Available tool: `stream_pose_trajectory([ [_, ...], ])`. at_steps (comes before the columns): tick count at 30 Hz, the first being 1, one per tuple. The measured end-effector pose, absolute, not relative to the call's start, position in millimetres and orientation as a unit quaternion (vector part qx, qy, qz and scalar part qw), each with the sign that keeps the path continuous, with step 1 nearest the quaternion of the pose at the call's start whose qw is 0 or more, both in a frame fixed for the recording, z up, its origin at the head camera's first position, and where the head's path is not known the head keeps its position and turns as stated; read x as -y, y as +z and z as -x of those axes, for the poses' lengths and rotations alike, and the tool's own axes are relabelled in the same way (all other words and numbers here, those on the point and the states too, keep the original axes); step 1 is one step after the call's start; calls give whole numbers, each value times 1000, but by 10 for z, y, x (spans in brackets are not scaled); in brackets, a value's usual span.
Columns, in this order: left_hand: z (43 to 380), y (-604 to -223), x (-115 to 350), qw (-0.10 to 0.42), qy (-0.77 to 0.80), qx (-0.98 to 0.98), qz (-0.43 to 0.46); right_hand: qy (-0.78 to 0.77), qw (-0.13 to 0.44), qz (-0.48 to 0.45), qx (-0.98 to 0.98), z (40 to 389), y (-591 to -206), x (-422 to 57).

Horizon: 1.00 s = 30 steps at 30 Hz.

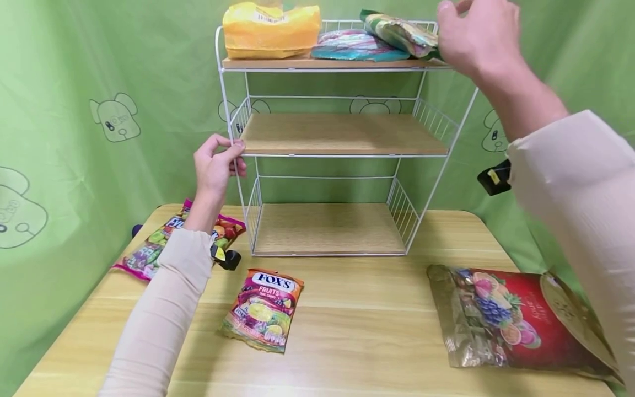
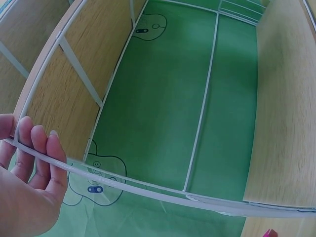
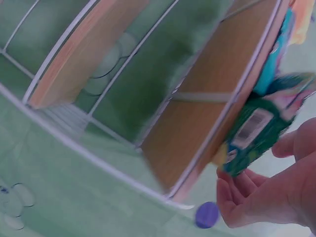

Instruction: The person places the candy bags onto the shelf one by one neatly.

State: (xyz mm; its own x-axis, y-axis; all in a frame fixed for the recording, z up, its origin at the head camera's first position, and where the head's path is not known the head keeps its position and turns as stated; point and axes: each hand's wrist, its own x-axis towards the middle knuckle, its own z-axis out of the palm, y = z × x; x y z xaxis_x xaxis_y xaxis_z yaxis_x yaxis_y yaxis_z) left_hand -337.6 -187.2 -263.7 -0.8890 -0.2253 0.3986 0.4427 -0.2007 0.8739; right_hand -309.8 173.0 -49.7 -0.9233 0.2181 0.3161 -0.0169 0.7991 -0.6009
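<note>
I'm judging this to be the shelving step: my right hand (image 1: 481, 38) is hovering at the end of the green packet (image 1: 399, 34) on the top shelf's (image 1: 288, 65) right side, fingers curving loosely — whether they're pinching it, I cannot tell — while my left hand (image 1: 213, 168) is gripping the wire rack (image 1: 342, 132). The next move is probably calling for settling the packet, which is looking crumpled and leaning over the teal packet (image 1: 354, 48).

Creased green cloth (image 1: 163, 60) hung behind and at both sides, printed with outlined cartoon heads (image 1: 118, 118); pale wood-grain table (image 1: 357, 309) stood before it.
</note>
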Motion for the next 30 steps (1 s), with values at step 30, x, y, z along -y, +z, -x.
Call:
stream_pose_trajectory([
  [30, 3370, -2622, 1894, 222, -765, 597, 94, 180, 258, -102, 944, 2967, -938, -1236],
])
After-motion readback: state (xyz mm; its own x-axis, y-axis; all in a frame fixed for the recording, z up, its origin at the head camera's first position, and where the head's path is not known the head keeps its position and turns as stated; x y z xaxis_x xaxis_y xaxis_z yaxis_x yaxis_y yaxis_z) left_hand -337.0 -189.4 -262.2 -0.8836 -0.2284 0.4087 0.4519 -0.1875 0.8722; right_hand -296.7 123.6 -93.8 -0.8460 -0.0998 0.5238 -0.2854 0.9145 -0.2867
